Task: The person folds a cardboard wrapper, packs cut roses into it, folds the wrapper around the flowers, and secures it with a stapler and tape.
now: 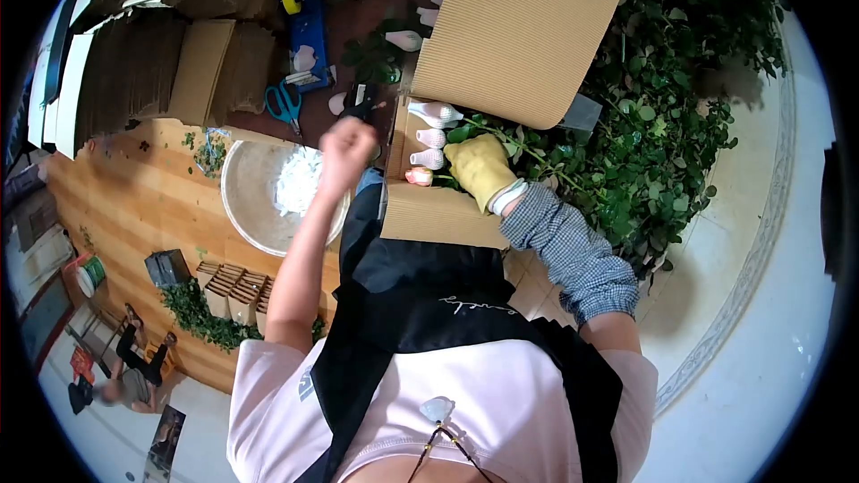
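My left hand (347, 154), bare, is closed in a fist at the edge of the dark work surface. A black object with a pale label (361, 100) is just beyond it; whether the fist grips it is unclear. My right hand (480, 168), in a yellow glove with a checked sleeve, curls over rose stems beside the flower heads. Several roses in pale net sleeves (430, 139) lie in a row against the side of a corrugated cardboard wrap (443, 215). One orange-pink rose (418, 176) is nearest me. The wrap's upper flap (514, 31) stands folded over the farther blooms.
Leafy green stems (635, 125) spread to the right. A white tub (240, 206) with white net pieces (300, 181) stands at left. Teal scissors (284, 107), a blue tape dispenser (307, 36) and stacked cardboard (201, 72) lie farther back. Another person (139, 376) sits at lower left.
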Tool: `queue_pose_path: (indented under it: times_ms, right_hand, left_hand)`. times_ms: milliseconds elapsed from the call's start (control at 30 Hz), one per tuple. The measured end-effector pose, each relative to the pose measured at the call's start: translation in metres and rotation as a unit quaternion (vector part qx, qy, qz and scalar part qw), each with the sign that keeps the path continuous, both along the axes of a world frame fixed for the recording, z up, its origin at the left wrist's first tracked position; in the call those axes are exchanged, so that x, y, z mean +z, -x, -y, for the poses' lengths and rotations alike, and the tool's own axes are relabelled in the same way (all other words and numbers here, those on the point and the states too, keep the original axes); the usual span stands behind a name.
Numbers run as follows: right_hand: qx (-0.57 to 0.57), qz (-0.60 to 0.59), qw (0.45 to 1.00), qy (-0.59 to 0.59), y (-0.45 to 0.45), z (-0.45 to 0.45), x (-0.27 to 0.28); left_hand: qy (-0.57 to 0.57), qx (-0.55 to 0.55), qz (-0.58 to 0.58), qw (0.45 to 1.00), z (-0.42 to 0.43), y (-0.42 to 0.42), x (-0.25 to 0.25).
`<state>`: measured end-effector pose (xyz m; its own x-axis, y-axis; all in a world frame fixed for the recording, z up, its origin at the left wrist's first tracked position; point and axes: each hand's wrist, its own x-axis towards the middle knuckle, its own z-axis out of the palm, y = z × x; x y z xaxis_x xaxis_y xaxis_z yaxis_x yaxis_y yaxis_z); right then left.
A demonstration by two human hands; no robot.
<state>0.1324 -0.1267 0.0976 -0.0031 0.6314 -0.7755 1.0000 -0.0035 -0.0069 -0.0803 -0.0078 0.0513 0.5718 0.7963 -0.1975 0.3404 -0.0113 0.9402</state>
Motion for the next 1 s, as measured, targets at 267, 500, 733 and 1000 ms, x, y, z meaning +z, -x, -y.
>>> queue_pose_path:
  times_ms: [267,500,733,1000]
  right_hand:
    - [-0.063,-0.074,0.995,-0.016,-0.008,-0.001,0.021]
    - [-0.089,-0.098,0.990,-0.039,-0.014,0.004,0.027]
    - [-0.145,-0.037,0.978,-0.149,-0.012,-0.001,0.044]
    - [-0.118,0.006,0.987,-0.111,-0.015,0.003,-0.009]
  left_hand:
    - [-0.151,-0.290,-0.050,0.944,0.015,-0.038,0.028]
    - [0.022,0.005,0.073,0.997,-0.023,0.024,0.011]
    - [-0.088,-0.115,-0.120,0.982,0.003,-0.027,0.025]
    - [-0.192,-0.206,-0.062,0.957,0.022,-0.059,0.029]
